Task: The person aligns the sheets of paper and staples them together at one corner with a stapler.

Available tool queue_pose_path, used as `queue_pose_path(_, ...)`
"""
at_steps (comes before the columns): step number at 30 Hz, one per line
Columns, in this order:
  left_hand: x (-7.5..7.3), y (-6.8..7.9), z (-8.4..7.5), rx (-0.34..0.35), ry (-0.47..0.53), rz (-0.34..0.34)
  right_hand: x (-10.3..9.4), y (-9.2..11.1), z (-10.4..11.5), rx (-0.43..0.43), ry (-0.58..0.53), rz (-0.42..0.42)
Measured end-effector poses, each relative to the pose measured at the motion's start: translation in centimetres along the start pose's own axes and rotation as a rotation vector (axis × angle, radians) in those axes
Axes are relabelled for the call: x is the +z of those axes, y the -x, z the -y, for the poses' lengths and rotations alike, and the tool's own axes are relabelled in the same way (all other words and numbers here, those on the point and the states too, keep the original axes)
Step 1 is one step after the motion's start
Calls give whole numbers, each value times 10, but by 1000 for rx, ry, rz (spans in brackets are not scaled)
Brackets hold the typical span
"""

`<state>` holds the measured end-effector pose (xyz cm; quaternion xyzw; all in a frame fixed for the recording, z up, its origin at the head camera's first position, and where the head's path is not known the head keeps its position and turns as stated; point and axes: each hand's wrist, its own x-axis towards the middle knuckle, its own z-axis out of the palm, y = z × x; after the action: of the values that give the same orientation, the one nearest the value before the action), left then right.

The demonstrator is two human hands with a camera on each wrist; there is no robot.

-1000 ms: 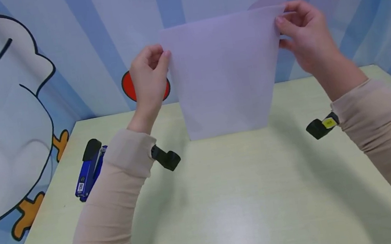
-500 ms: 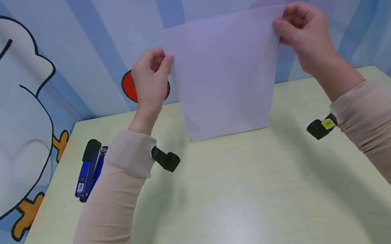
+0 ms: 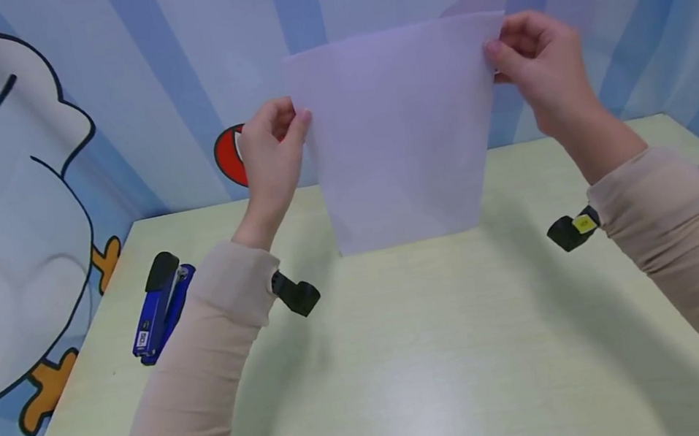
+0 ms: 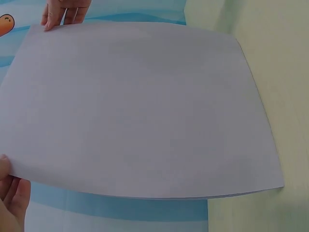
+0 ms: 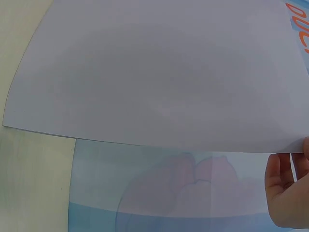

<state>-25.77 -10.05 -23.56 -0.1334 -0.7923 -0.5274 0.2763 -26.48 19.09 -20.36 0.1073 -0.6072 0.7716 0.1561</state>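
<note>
Blank white paper (image 3: 405, 137) is held up between both hands, broad face toward me. Its side edge looks doubled in the left wrist view, and I cannot tell how many sheets there are. The left hand (image 3: 271, 154) pinches the left side near the top, thumb in front. At the upper right corner, the right hand (image 3: 546, 78) pinches the paper between thumb and fingers behind it. The lower edge hangs at or just above the table (image 3: 408, 357); contact is unclear. Both wrist views are largely filled by the paper (image 4: 145, 111).
A blue stapler (image 3: 159, 313) with a black head lies on the left part of the table, partly beside the left sleeve (image 3: 193, 386). Behind the table hangs a blue striped cloth backdrop (image 3: 167, 43) with cartoon figures. Small black cameras (image 3: 296, 295) sit on both wrists.
Both hands have slid a little downward along the paper's sides, the left one more clearly. The paper stays almost in place, and the view has shifted slightly.
</note>
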Motion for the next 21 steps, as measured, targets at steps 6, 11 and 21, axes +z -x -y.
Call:
queue_pose_path(6,0,-1,-5,41,8,-41,0,-1,2,-30,-7,6)
queue_pose_path(11,1,-2,-6,61,37,-43,-3,-1,4,-29,-21,14)
queue_pose_path(21,-1,0,-4,45,57,-4,-7,1,5,-52,39,62)
